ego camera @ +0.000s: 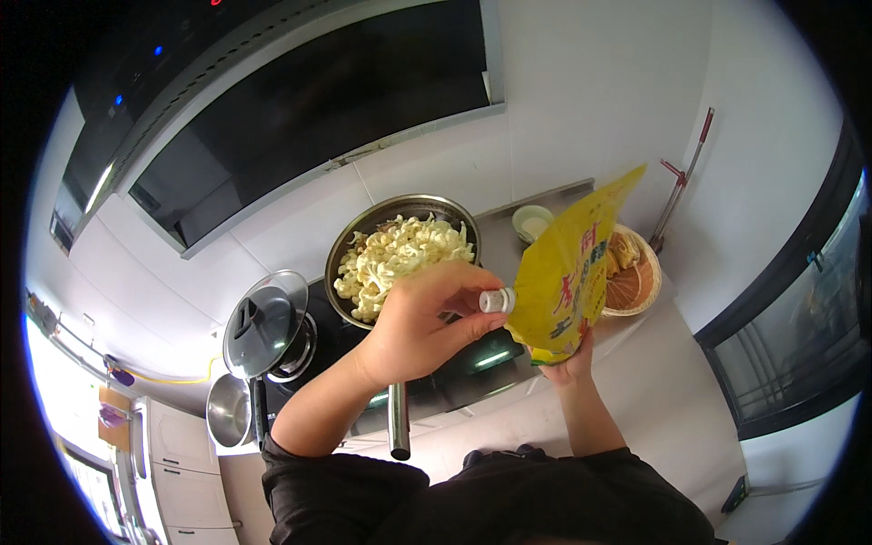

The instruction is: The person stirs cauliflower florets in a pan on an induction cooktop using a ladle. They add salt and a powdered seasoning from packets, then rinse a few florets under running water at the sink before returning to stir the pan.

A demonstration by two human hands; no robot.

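A yellow spouted pouch (pixel 558 272) bearing printed writing is held up over the front right of the cooktop. My right hand (pixel 569 364) grips it from below, with most of the fingers hidden behind it. My left hand (pixel 436 320) pinches the ribbed white screw cap (pixel 496 300) at the pouch's spout between thumb and forefinger. Just beyond my left hand, a metal frying pan (pixel 332 262) holds a heap of cauliflower florets (pixel 402 255). The pan's handle (pixel 399 422) points towards me, partly covered by my left forearm.
On the left burner stands a lidded pan (pixel 266 323), with a steel bowl (pixel 229 412) beside it. A small pale green bowl (pixel 533 221) with white contents sits behind the pouch. A wicker basket (pixel 647 289) stands at the right. The black glass cooktop (pixel 484 364) lies beneath my hands.
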